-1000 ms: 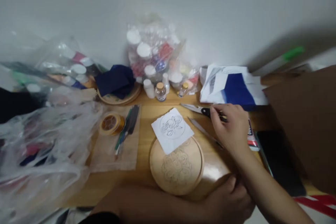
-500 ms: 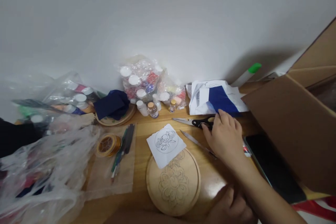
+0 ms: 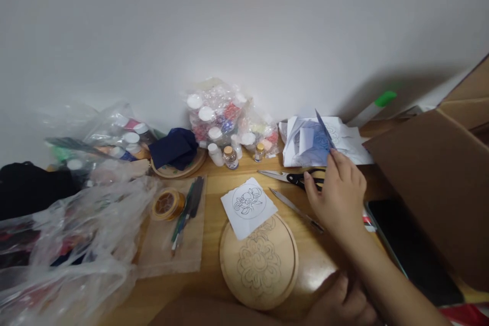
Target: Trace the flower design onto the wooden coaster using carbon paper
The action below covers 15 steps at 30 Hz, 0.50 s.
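Observation:
My right hand [image 3: 340, 196] pinches the near edge of a thin blue sheet [image 3: 324, 128], which looks like carbon paper. It is tilted up, almost edge-on, over white papers with line drawings [image 3: 349, 135]. Below this hand are black-handled scissors [image 3: 278, 177] and a silver pen [image 3: 294, 207]. My left hand [image 3: 342, 303] rests at the bottom edge, fingers curled; whatever they may hold is hidden. Left of it lies a round wooden board [image 3: 260, 267] with a pencilled flower. A square paper with a flower drawing [image 3: 250, 206] overlaps the board's top.
Small bottles [image 3: 230, 158] and bagged jars [image 3: 214, 112] stand along the wall. A gold wire spool [image 3: 168, 204] and brushes [image 3: 187, 216] are at left, beside crumpled plastic bags [image 3: 99, 229]. A phone [image 3: 412, 249] and cardboard box [image 3: 428, 178] occupy the right.
My right hand has lifted the blue sheet from lying flat on the papers to nearly upright. The view has shifted slightly left. My left hand stays low and curled.

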Motion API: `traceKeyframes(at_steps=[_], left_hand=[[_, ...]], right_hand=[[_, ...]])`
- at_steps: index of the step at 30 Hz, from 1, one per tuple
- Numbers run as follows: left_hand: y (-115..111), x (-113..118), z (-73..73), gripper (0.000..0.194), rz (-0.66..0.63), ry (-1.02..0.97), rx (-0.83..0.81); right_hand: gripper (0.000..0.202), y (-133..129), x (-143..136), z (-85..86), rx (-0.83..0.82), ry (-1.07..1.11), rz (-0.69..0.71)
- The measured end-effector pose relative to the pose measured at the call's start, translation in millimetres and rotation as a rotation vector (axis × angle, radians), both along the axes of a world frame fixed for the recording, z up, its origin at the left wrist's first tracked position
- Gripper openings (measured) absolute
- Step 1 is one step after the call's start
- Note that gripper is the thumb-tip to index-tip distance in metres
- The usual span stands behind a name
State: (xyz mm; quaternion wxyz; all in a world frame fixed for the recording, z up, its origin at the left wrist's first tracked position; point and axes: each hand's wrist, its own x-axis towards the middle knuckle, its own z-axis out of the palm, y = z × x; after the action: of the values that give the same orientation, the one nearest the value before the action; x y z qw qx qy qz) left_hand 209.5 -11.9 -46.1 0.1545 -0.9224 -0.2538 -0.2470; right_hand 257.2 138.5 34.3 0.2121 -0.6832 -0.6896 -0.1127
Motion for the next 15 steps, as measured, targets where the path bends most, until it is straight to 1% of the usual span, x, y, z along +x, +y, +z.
traceKeyframes(at_steps=[4, 8, 11, 15], left_hand=[[-2.0, -0.4, -3.8, 0.034, -0.025, 0.016, -0.035], [-5.9, -0.7, -10.0, 0.036, -0.039, 0.034, -0.023], [-7.4, 0.0, -13.3, 0.035, -0.017, -0.008, -0.021], [-6.6, 1.4, -14.9, 0.034, -0.016, -0.036, -0.007]], right_hand=[[0.058, 11.5, 2.7, -10.7, -0.097, -0.032, -0.047], [0.058, 20.2, 5.7, -20.4, -0.163, -0.032, -0.059], [0.059, 20.8, 6.0, -22.8, -0.179, -0.025, -0.057], [0.060, 19.5, 6.4, -20.6, -0.171, -0.008, -0.080]])
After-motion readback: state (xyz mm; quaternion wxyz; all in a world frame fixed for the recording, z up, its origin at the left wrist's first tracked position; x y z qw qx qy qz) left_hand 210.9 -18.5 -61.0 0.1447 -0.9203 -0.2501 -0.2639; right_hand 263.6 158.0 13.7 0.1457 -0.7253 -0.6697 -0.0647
